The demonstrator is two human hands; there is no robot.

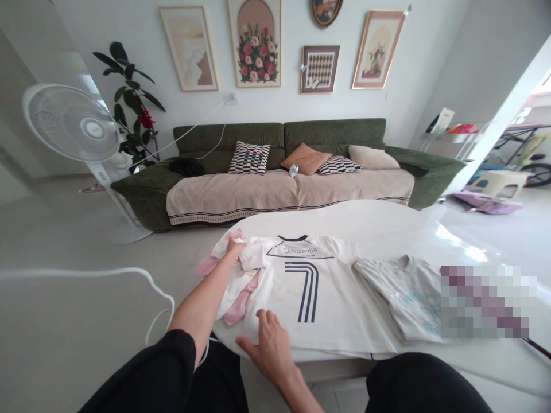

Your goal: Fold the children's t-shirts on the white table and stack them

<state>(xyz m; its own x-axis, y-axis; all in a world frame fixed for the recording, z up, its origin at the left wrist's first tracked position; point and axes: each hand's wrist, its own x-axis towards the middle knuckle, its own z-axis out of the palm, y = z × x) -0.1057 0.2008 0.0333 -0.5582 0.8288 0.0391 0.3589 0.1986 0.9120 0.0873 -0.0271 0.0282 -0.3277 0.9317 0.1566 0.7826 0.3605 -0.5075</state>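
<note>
A white jersey (pixel 340 304) with a dark blue 7 lies spread flat on the white table, its dark collar pointing away from me. My left hand (pixel 236 246) is closed on pink and white clothing (pixel 243 301) bunched beside the jersey's left sleeve; its fingertips are partly hidden. Over the jersey's lower left edge, my right hand (pixel 272 344) is open with the thumb apart from the fingers, holding nothing. To the jersey's right sits a folded grey shirt (pixel 398 292), partly covered by a pixelated patch.
The white table (pixel 370 221) has a rounded far edge. Behind it stands a green sofa (pixel 232 135) with cushions. A white fan (pixel 92 129) and a plant (pixel 133 97) are at the left. A white cable (pixel 146 275) hangs near my left arm.
</note>
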